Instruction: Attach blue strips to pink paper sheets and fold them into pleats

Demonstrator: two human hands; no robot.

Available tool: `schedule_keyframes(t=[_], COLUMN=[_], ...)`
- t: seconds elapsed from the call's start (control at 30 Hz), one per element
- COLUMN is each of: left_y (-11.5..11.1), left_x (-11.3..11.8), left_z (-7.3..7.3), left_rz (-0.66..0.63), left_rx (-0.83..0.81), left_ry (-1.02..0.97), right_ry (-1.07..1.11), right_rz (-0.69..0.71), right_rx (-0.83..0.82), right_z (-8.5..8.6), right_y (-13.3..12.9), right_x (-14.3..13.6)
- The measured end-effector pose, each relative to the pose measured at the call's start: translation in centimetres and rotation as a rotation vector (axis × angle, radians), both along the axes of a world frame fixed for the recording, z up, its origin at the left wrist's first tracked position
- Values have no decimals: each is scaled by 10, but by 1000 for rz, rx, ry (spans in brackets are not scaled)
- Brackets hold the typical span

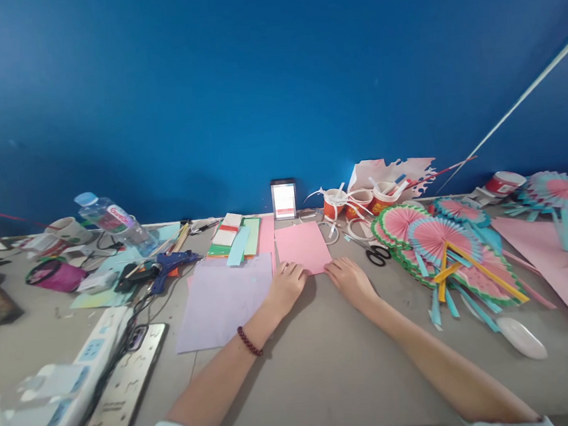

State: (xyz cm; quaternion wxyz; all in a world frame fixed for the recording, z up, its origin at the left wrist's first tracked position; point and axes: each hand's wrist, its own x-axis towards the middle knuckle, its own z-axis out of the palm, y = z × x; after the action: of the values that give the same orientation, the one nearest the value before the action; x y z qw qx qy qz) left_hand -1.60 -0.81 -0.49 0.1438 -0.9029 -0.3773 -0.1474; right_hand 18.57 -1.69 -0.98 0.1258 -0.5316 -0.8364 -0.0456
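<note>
A square sheet of pink paper (303, 246) lies in front of me at mid-table. My left hand (289, 287) is at its near left corner, with fingers curled together on the near edge. At the near right corner, the fingertips of my right hand (351, 283) pinch the same edge. The undersides of both hands are hidden. Beside my left hand, and partly beneath that forearm, is a lilac sheet of paper (225, 299). Black-handled scissors (378, 255) rest to the right of the pink sheet.
Colored paper fans (445, 241) crowd the right side near a white computer mouse (522, 337). Paper cups (336, 202) and a phone (284, 199) stand by the blue wall. Leftward are a glue gun (169, 267), a plastic bottle (116, 219), a power strip (90, 365) and another phone (127, 382).
</note>
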Motion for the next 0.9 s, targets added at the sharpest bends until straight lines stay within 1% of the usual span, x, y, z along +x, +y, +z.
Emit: schedule_keyframes(t=[0.07, 0.2, 0.4, 0.53, 0.6, 0.67, 0.77, 0.9], left_y=[1, 3, 4, 1, -3, -6, -11, -13], left_x=[1, 2, 2, -1, -2, -2, 2, 11], left_z=[1, 1, -1, 0, 1, 1, 2, 8], left_rz=[-38, -43, -28, -11, 22, 26, -8, 34], left_rx=[-23, -57, 19, 105, 144, 157, 84, -105], left_ry=[27, 69, 46, -62, -125, -190, -308, -631], right_ry=[23, 26, 24, 97, 188, 314, 485, 628], right_rz=[25, 66, 110, 112, 95, 74, 55, 56], right_rx=[34, 82, 93, 111, 112, 109, 120, 118], right_z=[-2, -2, -1, 2, 3, 4, 7, 12], right_y=[1, 2, 2, 1, -1, -3, -8, -16], right_x=[1, 1, -3, -4, -5, -8, -13, -21])
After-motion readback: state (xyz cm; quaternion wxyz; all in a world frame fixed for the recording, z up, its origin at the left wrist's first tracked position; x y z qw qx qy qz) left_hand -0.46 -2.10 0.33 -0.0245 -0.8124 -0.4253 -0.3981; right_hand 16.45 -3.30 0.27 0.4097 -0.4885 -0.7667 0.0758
